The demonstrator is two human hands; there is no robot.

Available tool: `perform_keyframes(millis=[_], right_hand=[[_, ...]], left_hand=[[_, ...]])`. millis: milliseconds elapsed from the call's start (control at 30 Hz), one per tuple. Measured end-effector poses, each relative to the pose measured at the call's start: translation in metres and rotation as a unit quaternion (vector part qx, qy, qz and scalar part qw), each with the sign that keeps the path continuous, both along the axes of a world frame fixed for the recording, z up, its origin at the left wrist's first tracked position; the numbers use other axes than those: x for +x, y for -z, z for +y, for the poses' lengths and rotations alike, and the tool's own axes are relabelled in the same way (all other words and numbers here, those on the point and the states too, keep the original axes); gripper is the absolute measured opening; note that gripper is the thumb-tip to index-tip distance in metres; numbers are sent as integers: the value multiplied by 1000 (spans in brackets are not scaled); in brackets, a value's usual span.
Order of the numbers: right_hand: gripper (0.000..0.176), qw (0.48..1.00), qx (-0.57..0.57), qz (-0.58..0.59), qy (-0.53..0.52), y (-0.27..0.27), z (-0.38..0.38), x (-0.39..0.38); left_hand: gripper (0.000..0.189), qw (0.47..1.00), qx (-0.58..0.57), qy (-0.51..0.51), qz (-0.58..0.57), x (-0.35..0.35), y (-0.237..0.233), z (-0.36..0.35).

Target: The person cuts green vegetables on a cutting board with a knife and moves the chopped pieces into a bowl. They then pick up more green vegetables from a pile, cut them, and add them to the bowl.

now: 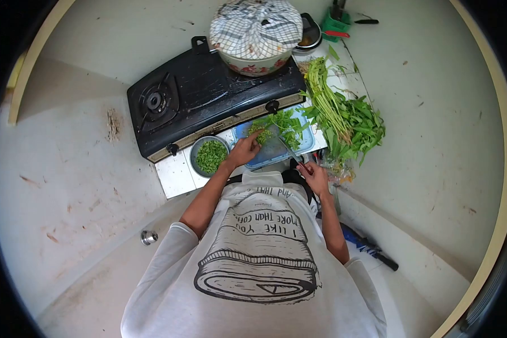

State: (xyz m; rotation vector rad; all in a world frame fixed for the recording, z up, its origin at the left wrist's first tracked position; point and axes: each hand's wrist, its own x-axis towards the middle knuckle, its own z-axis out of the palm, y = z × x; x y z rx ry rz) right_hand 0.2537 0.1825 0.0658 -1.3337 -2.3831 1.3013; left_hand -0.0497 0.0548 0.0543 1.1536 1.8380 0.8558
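Observation:
My right hand grips a knife, its blade pointing up and left over a blue tray. My left hand reaches over the tray's left side, fingers stretched out and touching a small heap of chopped greens. Uncut leafy greens lie at the tray's upper right. Left of the tray stands a round grey bowl filled with finely chopped greens. The undersides of my left fingers are hidden.
A black gas stove sits behind the tray, bearing a large flowered pot under a checked cloth. A big bunch of leafy stems lies to the right. Farther back are a lidded pan and a green holder.

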Motion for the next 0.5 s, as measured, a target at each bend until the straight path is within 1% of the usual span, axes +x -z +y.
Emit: perform_keyframes(millis=[167, 267, 367, 467, 500], right_hand=[[38, 995, -39, 11, 87, 12, -20, 21], [38, 987, -63, 20, 144, 23, -28, 40], [37, 974, -89, 48, 203, 16, -40, 51], [38, 964, -104, 47, 240, 12, -47, 64], [38, 962, -103, 48, 248, 14, -49, 68]], left_hand=[[48, 997, 29, 71, 5, 6, 8, 28], [41, 989, 73, 121, 33, 16, 8, 52], [35, 965, 144, 194, 102, 26, 18, 77], [30, 967, 57, 222, 111, 46, -3, 99], [31, 966, 56, 224, 118, 51, -2, 105]])
